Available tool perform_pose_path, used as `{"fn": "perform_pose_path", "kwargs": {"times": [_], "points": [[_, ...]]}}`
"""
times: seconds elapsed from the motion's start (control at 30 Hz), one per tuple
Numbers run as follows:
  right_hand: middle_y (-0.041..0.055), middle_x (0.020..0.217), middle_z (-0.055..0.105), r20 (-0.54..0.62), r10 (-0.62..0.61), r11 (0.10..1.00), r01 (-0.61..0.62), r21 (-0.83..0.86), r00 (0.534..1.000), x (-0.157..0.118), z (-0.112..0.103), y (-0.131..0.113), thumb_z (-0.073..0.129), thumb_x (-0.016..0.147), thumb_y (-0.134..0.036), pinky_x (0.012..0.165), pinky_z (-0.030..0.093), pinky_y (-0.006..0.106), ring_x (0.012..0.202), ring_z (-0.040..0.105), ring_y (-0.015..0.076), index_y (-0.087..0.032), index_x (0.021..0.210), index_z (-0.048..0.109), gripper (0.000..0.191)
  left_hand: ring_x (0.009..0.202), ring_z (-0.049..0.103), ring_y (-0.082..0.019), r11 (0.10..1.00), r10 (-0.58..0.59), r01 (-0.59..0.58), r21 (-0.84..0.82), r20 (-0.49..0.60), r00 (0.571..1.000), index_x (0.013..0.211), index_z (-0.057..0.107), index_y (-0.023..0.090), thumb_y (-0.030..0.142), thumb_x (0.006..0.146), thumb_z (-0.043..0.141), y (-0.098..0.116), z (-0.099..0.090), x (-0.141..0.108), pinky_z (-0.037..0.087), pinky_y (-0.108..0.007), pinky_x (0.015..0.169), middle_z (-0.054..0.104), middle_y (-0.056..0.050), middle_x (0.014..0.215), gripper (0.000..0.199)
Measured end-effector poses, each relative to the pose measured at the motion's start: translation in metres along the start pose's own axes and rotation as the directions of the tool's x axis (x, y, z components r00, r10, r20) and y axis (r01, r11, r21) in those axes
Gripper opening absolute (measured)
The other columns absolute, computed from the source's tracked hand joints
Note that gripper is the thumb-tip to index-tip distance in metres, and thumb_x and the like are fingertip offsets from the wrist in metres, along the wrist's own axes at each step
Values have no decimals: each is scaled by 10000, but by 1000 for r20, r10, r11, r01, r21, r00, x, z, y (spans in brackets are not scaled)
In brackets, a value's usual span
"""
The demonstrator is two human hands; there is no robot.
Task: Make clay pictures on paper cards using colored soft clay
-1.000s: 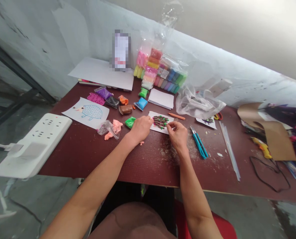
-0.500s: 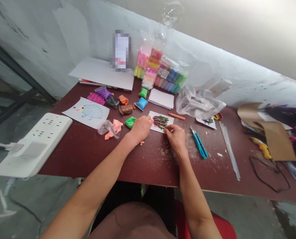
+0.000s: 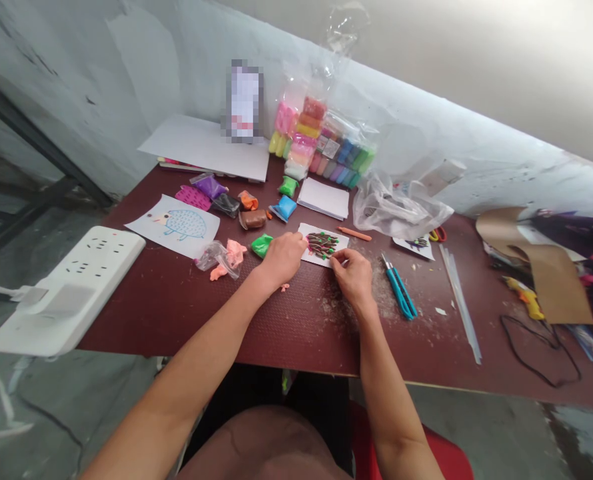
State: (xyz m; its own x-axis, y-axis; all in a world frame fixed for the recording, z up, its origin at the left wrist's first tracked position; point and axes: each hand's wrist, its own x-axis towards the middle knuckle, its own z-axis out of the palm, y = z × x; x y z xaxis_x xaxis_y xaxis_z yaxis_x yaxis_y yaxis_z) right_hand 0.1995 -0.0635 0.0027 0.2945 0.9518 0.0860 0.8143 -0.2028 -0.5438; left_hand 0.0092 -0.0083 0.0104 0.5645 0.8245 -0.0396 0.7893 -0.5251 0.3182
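A small white card (image 3: 334, 231) lies on the table in front of me, bearing rows of brown clay strips (image 3: 322, 245) with green dots and some pink at the left. My left hand (image 3: 286, 258) is closed over the card's left edge, fingers curled; whatever they pinch is hidden. At the lower right corner, the thumb and fingertips of my right hand (image 3: 352, 271) are pinched together on the card. A green clay packet (image 3: 261, 246) sits just left of my left hand. Below that hand is a tiny peach clay bit (image 3: 284, 287).
Peach clay (image 3: 234, 254), a hedgehog drawing (image 3: 186, 225) and several clay packets lie left. An orange stick (image 3: 354, 233), a teal-handled cutting tool (image 3: 399, 287), glue sticks (image 3: 460, 303) and a yellow glue gun (image 3: 525, 298) lie right. A white power strip (image 3: 71, 287) is at the left edge.
My right hand has shifted very slightly at the card's lower right corner. The left hand and the card look the same.
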Motion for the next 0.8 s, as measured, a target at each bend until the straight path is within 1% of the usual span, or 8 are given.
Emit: {"fn": "perform_pose_path", "kwargs": {"times": [0.1,0.27,0.5,0.63,0.8], "points": [[59,822,770,-44,-13,1000,14,12,999,0,-1,0,636,836,-282,741,446,322,706,633,202,-214,792,752,142,1118,685,-263,1000,-4,4,-2,4,1000,1222,745,109,100,1071,365,0,0,0,524,-326,894,733,-169,1179,409],[72,866,775,-95,-36,999,37,7,995,3,-1,-3,654,856,-289,746,438,331,737,645,212,-206,839,763,138,1139,689,-278,1000,-7,6,4,7,1000,1245,740,103,105,1078,350,1,-2,-1,528,-341,894,730,-170,1188,425],[76,902,787,-76,-14,998,10,-63,997,6,-1,-5,690,860,-303,741,430,332,776,668,226,-201,912,796,156,1141,691,-277,1000,-3,3,7,5,1000,1265,731,104,107,1079,345,1,-2,-1,533,-339,893,728,-172,1200,429],[69,897,787,-76,-28,998,23,-61,997,7,2,-4,669,857,-286,736,437,331,764,662,223,-213,894,790,146,1118,690,-267,1000,0,0,-2,1,1000,1259,731,109,118,1083,343,0,-1,0,535,-330,869,727,-174,1200,426],[65,890,782,-76,-60,998,58,-34,995,9,3,-3,654,854,-274,754,453,332,756,653,219,-215,889,782,146,1129,686,-262,1000,1,-1,-3,8,1000,1268,723,105,124,1090,338,0,-1,0,525,-320,875,725,-168,1208,425]]}}
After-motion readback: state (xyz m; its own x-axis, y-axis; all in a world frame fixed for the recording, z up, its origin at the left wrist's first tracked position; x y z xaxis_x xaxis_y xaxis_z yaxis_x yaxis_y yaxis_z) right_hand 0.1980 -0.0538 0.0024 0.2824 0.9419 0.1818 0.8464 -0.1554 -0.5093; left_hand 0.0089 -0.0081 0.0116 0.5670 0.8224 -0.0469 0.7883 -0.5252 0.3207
